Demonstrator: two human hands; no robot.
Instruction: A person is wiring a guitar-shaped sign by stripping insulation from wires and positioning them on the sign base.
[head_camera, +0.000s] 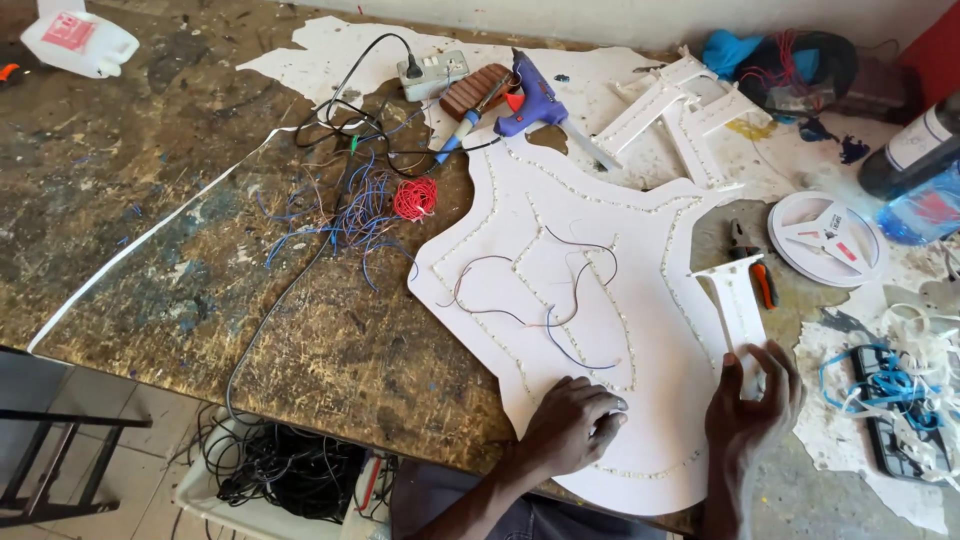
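Left hand (572, 425) rests fingers-down, loosely curled, on the lower part of the white cutout board (590, 330), holding nothing; right hand (752, 400) is pinched on the bottom end of a narrow white strip piece (733, 305) at the board's right edge. Board is large, body-shaped, lying flat on the worn, paint-stained tabletop (150, 200). Rows of small light beads (470, 240) already run round most of the board's outline and along inner contours; thin loose wires (545, 290) lie across its middle, not visibly joined to anything. Judged: bead layout largely placed, wiring and the strip piece unfinished. Above the board: more white strip pieces (670, 105), a blue glue gun (535, 100), a blue-handled tool (460, 135) that may be a soldering iron, and a socket block (432, 75) with a black cable plugged in. Left of the board: a tangle of blue wire offcuts (350, 215) and a small red wire coil (415, 198). Right of the board: a white empty-looking reel (827, 238), orange-handled cutters (760, 275), and a clear bottle (915, 170) with a blue liquid showing low down. Below the board's left side, off the tabletop: a pale crate (250, 510) holding bundled black cable (270, 465). Far upper left of the board: a white jug (80, 42), contents not visible.
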